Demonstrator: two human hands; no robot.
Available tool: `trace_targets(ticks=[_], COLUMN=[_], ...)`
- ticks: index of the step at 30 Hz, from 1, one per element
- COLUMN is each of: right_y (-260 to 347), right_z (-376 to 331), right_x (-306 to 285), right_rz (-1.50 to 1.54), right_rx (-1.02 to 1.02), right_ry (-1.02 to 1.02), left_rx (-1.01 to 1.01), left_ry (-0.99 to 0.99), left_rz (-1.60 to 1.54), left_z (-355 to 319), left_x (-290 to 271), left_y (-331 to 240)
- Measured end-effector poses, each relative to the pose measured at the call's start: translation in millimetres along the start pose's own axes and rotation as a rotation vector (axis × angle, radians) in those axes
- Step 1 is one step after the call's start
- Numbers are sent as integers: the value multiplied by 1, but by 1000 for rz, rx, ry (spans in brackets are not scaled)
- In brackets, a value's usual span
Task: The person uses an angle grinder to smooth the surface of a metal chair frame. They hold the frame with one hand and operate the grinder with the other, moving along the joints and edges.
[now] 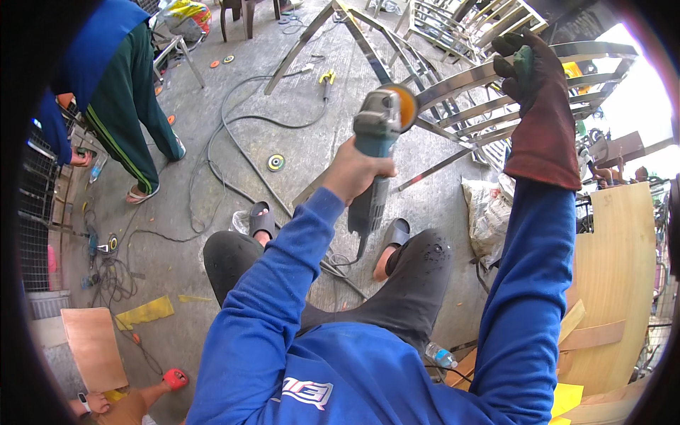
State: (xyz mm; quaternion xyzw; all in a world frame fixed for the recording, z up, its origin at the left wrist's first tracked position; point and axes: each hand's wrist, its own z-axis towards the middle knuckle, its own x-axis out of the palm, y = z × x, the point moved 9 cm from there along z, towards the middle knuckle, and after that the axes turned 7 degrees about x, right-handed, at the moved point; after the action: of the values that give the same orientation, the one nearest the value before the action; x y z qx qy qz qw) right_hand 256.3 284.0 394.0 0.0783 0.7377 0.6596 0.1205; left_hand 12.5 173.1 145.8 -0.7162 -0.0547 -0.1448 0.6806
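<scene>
Centre frame, our bare left hand [352,172] grips angle grinder [377,134]; upper right, our gloved right hand [533,74] clamps steel frame [467,78].

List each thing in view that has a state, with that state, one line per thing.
left hand: bare, shut on the angle grinder's body
right hand: in a dark red glove, gripping the metal frame
angle grinder: raised, orange disc at the frame; spinning or not, cannot tell
metal frame: curved steel bars, held steady
plastic bottle: lying on the floor
loose disc: flat on the floor
</scene>
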Motion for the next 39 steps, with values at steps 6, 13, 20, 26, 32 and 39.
trace_targets(ticks=[6, 13, 20, 26, 32, 39], right_y=[0, -2, -5, -1, 6, 13], right_z=[-14, -2, -14, -31, -60, -113], right_x=[6, 10, 22, 35, 38, 37], right_rz=[-14, 42, 74, 59, 23, 126], right_rx=[11, 26, -12, -39, -154, -387], right_ry=[-50, 112, 101, 114, 81, -63], left_rx=[68, -109, 80, 153, -117, -457], left_ry=[89, -76, 61, 95, -81, -384], left_rz=[76, -64, 34, -34, -283, -555], left_z=[24, -14, 5, 21, -41, -106], left_x=[35, -20, 13, 26, -52, -119], left_y=[-37, 23, -24, -44, 86, 206])
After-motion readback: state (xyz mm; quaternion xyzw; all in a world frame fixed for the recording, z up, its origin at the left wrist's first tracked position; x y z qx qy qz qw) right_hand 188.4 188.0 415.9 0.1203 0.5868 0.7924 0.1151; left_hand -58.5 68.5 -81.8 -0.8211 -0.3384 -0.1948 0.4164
